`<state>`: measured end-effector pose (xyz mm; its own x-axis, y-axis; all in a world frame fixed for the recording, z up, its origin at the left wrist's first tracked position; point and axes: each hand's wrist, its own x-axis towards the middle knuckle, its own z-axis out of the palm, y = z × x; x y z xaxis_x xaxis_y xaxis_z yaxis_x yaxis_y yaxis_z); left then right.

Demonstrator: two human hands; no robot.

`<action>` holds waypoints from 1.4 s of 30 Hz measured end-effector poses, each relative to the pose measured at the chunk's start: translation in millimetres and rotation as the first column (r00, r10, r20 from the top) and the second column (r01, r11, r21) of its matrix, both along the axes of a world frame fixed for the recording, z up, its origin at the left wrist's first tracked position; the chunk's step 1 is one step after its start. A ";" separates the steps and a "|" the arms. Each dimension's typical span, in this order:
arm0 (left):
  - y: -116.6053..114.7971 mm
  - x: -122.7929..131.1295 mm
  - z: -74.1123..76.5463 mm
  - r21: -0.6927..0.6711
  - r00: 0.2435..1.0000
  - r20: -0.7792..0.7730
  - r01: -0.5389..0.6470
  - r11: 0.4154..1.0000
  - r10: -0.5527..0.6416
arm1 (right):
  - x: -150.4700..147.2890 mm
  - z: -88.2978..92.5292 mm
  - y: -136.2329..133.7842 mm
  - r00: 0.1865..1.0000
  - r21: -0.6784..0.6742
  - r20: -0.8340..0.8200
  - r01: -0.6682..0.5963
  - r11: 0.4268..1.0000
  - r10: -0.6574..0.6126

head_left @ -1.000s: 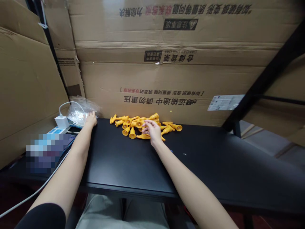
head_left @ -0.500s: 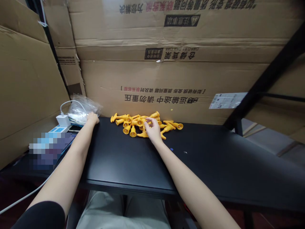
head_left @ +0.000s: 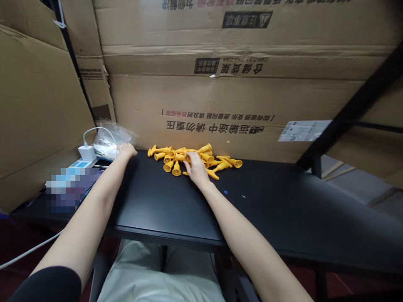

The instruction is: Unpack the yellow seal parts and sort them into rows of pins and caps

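Note:
Several yellow plastic pieces (head_left: pixel 176 169), with flared, cup-like ends and T-shaped or branching ends, lie in a loose heap at the back of the black table. My right hand (head_left: pixel 197 171) reaches over the middle of this heap. Its thumb is apart from the bent fingers, which touch the pieces; the fingertips are partly hidden among them. Left of the heap, my left hand (head_left: pixel 127 150) rests low by the table's back edge, beside a clear plastic bag (head_left: pixel 111 133). Its fingers point down to the right and are mostly hidden.
A white charger (head_left: pixel 87 152) with a cable sits on a power strip (head_left: pixel 82 163) at the left, near a blurred-out patch. Cardboard (head_left: pixel 189 94) walls the back and left. A black metal post (head_left: pixel 349 102) slants up at the right. A blue dot (head_left: pixel 226 192) lies on the table.
My right hand has shifted slightly left and further into the yellow heap. My left hand stays beside the plastic bag. The whole view has tilted a little.

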<state>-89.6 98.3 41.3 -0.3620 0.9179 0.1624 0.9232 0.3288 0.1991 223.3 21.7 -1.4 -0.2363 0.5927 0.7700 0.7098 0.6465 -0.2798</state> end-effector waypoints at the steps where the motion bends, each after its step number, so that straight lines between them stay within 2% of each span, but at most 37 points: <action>1: -3.7 6.2 2.5 -0.006 0.998 0.008 -0.056 0.998 0.056 | 0.5 0.5 0.2 0.999 0.025 -0.034 -0.011 1.000 0.012; 3: -14.7 22.9 6.6 0.080 0.998 0.052 -0.028 0.996 0.024 | 0.8 2.9 -0.7 0.994 0.085 -0.100 -0.028 0.996 0.037; 6: -40.5 54.9 10.2 0.292 0.981 0.087 0.142 0.946 -0.174 | -0.7 9.1 -4.9 0.983 0.177 -0.160 -0.059 0.982 0.088; 8: -61.2 75.5 11.5 0.413 0.935 0.038 0.307 0.858 -0.353 | -2.4 13.7 -8.9 0.978 0.216 -0.154 -0.103 0.971 0.138; 10: -80.7 90.9 12.0 0.507 0.877 -0.031 0.428 0.748 -0.480 | -3.8 17.8 -12.9 0.974 0.221 -0.118 -0.162 0.962 0.192; 12: -95.4 98.7 11.3 0.557 0.832 -0.075 0.493 0.669 -0.550 | -5.0 21.3 -16.6 0.970 0.193 -0.068 -0.216 0.957 0.233; 13: -100.4 99.8 10.2 0.556 0.817 -0.079 0.512 0.655 -0.572 | -5.4 22.8 -18.2 0.968 0.170 -0.043 -0.237 0.957 0.247; 18: -105.3 88.1 -1.8 0.449 0.802 0.002 0.533 0.717 -0.597 | -5.1 27.2 -22.3 0.961 0.094 0.032 -0.276 0.957 0.274; 22: -104.7 85.0 -9.6 0.451 0.739 0.043 0.586 0.673 -0.672 | -2.6 27.0 -20.5 0.962 0.106 0.014 -0.273 0.956 0.273; 24: -106.6 89.5 -10.8 0.464 0.734 0.041 0.587 0.663 -0.678 | -2.3 27.0 -20.2 0.964 0.124 0.003 -0.265 0.956 0.267; 30: -113.4 100.2 -7.9 0.520 0.813 0.018 0.490 0.700 -0.582 | -6.4 29.3 -23.9 0.961 0.176 0.041 -0.276 0.945 0.273; 36: -115.1 96.6 -3.5 0.513 0.870 -0.011 0.428 0.744 -0.493 | -7.2 31.4 -27.9 0.982 0.088 0.070 -0.180 0.980 0.174; 42: -118.8 99.1 0.7 0.491 0.879 -0.022 0.425 0.761 -0.477 | -6.4 27.8 -28.6 0.993 -0.029 -0.065 -0.106 0.994 0.104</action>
